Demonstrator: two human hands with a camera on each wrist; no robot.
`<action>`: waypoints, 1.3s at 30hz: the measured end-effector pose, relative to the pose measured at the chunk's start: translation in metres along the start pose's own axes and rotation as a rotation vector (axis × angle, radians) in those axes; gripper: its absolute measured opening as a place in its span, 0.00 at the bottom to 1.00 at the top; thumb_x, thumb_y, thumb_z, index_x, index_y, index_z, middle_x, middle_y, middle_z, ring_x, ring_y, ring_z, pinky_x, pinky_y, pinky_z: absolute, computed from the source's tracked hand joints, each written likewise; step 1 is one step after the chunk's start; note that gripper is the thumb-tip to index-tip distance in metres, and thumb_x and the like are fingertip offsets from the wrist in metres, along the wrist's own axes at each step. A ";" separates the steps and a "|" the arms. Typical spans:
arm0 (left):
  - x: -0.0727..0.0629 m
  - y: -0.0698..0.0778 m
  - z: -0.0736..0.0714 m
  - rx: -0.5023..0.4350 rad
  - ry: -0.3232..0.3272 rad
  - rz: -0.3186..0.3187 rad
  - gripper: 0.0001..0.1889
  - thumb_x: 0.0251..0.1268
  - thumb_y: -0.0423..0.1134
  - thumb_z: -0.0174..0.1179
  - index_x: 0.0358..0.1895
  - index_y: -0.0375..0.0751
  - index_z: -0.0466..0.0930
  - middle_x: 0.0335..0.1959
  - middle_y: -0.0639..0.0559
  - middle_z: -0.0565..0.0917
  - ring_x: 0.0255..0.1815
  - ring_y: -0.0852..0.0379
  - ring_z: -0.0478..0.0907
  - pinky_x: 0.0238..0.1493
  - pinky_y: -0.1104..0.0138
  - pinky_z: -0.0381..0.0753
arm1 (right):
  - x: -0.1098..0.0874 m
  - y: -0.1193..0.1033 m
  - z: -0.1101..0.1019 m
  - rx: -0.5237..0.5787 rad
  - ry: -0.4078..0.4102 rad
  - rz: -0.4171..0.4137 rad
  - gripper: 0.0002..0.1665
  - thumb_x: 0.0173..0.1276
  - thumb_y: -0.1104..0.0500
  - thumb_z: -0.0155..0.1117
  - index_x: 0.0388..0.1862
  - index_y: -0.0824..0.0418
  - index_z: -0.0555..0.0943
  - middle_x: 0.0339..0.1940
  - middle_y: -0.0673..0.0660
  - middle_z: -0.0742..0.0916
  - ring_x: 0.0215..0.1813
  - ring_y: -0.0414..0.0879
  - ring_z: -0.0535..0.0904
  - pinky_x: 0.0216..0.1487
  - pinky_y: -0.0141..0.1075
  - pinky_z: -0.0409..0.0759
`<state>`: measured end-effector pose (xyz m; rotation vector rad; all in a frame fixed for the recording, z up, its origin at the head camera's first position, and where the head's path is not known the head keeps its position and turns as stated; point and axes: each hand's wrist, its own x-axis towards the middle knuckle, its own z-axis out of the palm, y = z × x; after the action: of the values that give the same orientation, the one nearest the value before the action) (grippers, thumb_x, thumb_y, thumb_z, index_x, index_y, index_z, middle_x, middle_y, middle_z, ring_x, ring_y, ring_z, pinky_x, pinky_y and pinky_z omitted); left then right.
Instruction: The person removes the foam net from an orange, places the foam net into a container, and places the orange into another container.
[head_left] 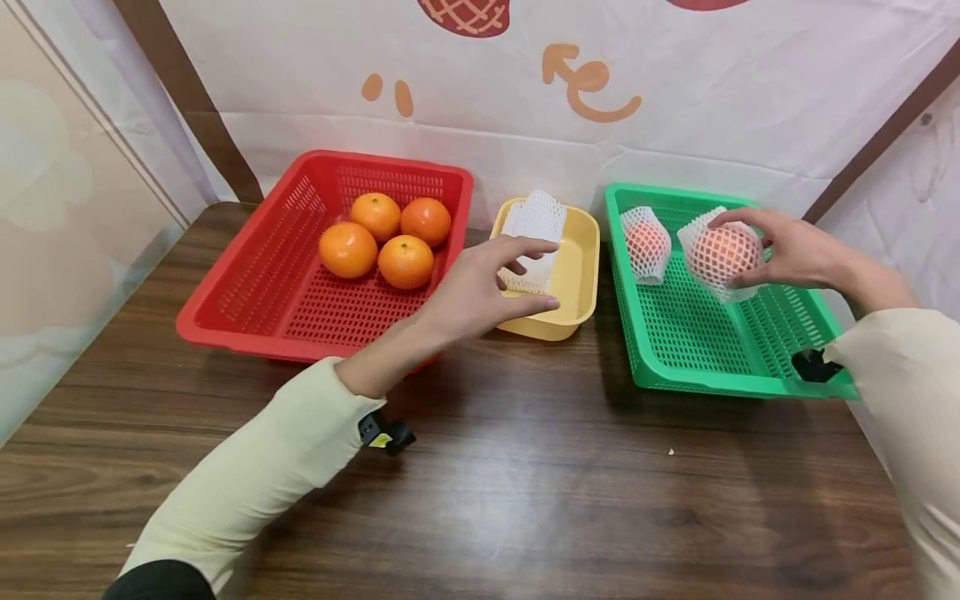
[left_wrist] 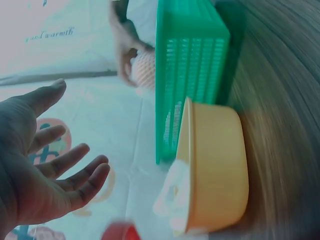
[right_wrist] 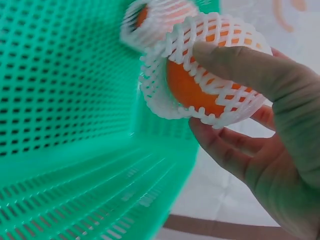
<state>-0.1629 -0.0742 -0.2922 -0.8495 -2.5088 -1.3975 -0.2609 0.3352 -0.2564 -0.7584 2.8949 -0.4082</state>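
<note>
The right hand (head_left: 802,250) holds a wrapped orange (head_left: 723,254) over the green basket (head_left: 720,387), fingers and thumb clamped around its foam net (right_wrist: 162,102). The net gapes at one end, baring the fruit — a loose pinch on the foam could let the orange slip out and knock the other wrapped orange (head_left: 645,248) beside it. Whether it touches the basket floor is hard to tell. The left hand (head_left: 480,287) holds nothing, thumb and fingers apart by the yellow tray (head_left: 581,258); a careless sweep there could drag the spare nets (head_left: 546,218) onto the tabletop (head_left: 487,500).
</note>
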 end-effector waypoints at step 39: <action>0.013 -0.012 0.049 -0.348 0.026 -0.256 0.31 0.55 0.47 0.70 0.63 0.45 0.73 0.48 0.50 0.81 0.44 0.54 0.79 0.42 0.67 0.80 | 0.000 -0.113 0.043 0.144 0.229 -0.502 0.51 0.36 0.66 0.84 0.63 0.59 0.72 0.64 0.54 0.71 0.65 0.39 0.61 0.42 0.29 0.80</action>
<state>-0.1731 -0.0333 -0.3236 -0.5640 -2.4614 -1.9535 -0.2004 0.2308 -0.2648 -1.5022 2.7978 -0.7898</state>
